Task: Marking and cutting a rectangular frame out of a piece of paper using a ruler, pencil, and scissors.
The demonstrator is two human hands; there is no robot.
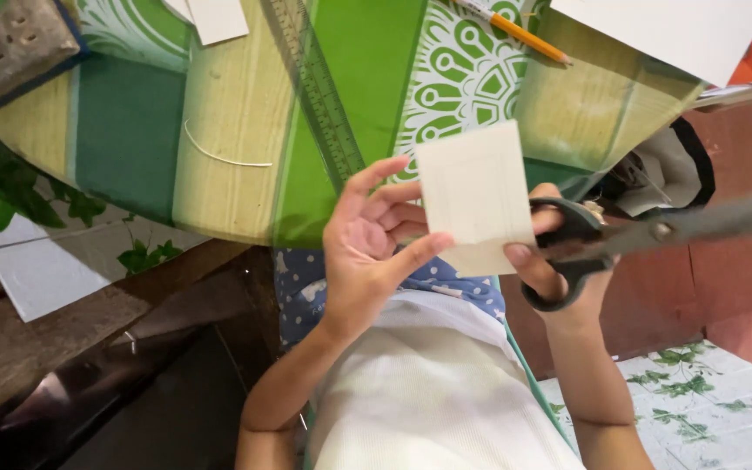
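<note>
The left hand point(367, 239) grips a small cream card point(473, 196) at the centre of the frame, thumb pressed to the card's lower left corner and the other fingers curled behind its left edge. Faint ruled pencil lines run across the card face. The right hand point(559, 261) holds a pair of black-handled scissors point(620, 237) at the right of the frame, fingers closed through the handle loops; the blades point toward the right edge, away from the card, and are too blurred to tell their gap. The right thumb also touches the card's lower right edge. The step in hand appears to be positioning before a cut. The next move calls for turning the blades to a ruled line and keeping the card steady. A clear ruler point(319, 96), an orange pencil point(520, 33) and white paper sheets point(672, 30) lie on the green patterned table point(132, 122) in the upper part of the frame
</note>
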